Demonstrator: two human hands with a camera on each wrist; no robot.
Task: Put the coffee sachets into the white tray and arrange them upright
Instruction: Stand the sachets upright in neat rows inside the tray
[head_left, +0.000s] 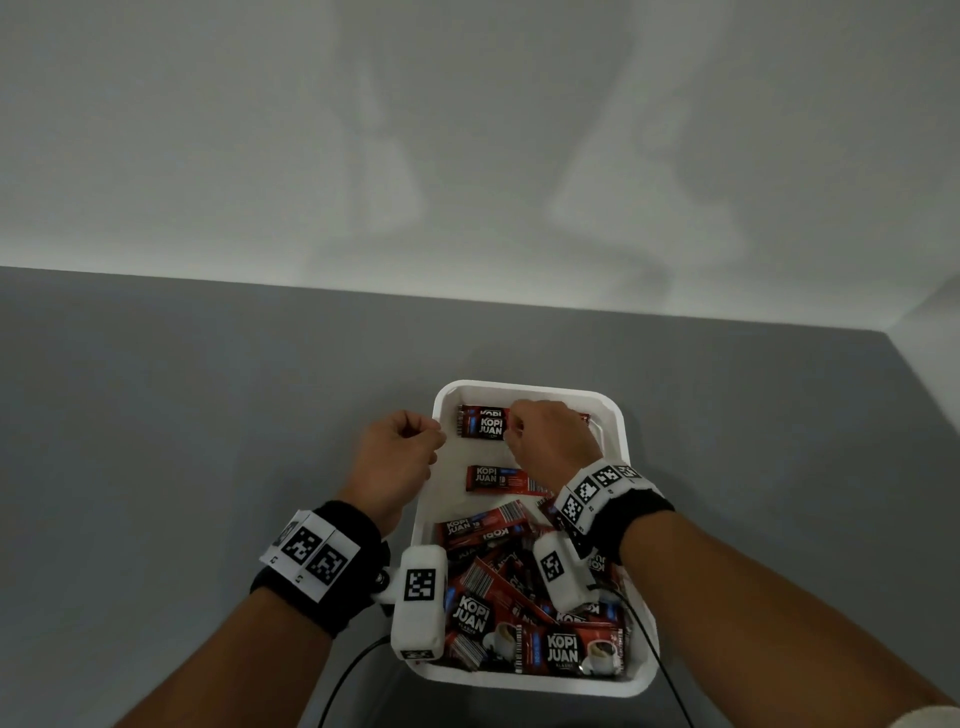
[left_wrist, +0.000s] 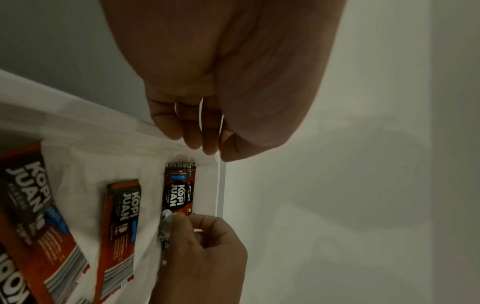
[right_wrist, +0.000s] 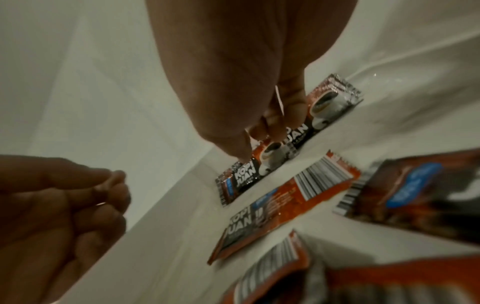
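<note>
The white tray (head_left: 524, 387) sits mid-table. At its far wall two red-and-black coffee sachets (head_left: 480, 422) stand on their long edge, one behind the other. My right hand (head_left: 514, 431) pinches the front sachet (left_wrist: 179, 191) with thumb and fingers (right_wrist: 275, 123). A single sachet (head_left: 498, 478) lies flat on the tray floor behind them. A heap of several sachets (head_left: 519, 613) fills the near half. My left hand (head_left: 431, 441) hovers at the tray's far left rim (left_wrist: 219, 185). Its fingers (left_wrist: 194, 139) are curled with nothing in them.
A grey tabletop (head_left: 208, 441) surrounds the tray and meets a white wall (head_left: 467, 156) behind it. Black cables (head_left: 353, 670) run from the wrist cameras by the tray's near edge. The flat sachet (right_wrist: 272, 209) lies just short of the standing ones (right_wrist: 241, 181).
</note>
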